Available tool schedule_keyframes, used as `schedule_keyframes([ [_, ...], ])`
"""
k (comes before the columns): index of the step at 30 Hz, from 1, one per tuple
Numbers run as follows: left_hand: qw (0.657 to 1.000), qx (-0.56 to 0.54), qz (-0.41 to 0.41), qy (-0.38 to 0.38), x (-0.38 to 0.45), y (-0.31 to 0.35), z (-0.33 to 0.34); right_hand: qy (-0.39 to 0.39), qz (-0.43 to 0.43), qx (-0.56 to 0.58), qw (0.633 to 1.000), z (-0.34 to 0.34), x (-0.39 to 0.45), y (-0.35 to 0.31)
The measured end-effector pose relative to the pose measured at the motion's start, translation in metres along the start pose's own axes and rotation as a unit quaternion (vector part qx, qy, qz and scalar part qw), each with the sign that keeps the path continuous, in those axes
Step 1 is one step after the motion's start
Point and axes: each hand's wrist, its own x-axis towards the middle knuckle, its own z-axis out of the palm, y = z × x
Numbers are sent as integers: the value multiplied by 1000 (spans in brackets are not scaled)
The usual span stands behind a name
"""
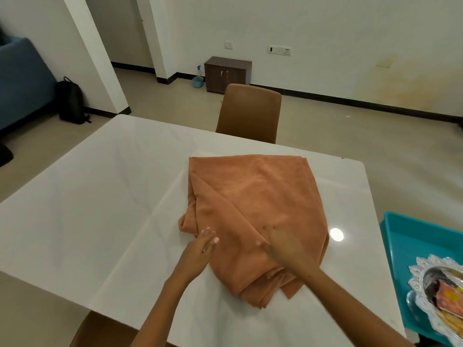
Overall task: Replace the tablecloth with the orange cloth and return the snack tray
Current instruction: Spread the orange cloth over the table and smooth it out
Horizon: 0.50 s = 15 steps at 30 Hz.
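Note:
An orange cloth (255, 211) lies loosely folded on the bare white table (100, 196), right of the middle. My left hand (200, 249) rests at the cloth's near left edge, fingers spread and touching the fabric. My right hand (283, 246) lies flat on top of the cloth, blurred, palm down, holding nothing that I can see. A silver snack tray (436, 291) with packets sits inside a teal plastic bin (411, 236) at the right edge of the view, off the table.
A brown chair (248, 111) stands at the table's far side, and another chair back (100, 329) shows at the near edge. A dark cabinet (226, 73), a spray bottle (198, 77) and a black backpack (71, 101) are on the floor beyond.

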Motion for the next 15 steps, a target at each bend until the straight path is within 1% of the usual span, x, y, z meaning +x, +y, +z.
schedule_keyframes([
  [2, 999, 26, -13, 26, 9, -7, 8, -17, 28, 43, 999, 25, 2, -19],
  [5, 994, 53, -36, 85, 27, -16, 11, -3, 35, 30, 999, 57, 15, -36],
  [7, 988, 83, -46, 126, 40, -21, 9, 33, 44, 10, 998, 67, 24, -36],
  [9, 979, 119, -60, 155, 57, -27, 7, 71, 32, -20, 997, 70, 35, -29],
  [10, 976, 126, -74, 164, 64, -29, 7, 77, 24, -26, 996, 68, 40, -24],
  [13, 969, 91, -115, 197, 82, -34, 8, 82, 1, -17, 997, 59, 52, -8],
  [15, 965, 29, -118, 234, 83, -33, 6, 100, -7, 20, 995, 49, 55, 6],
])
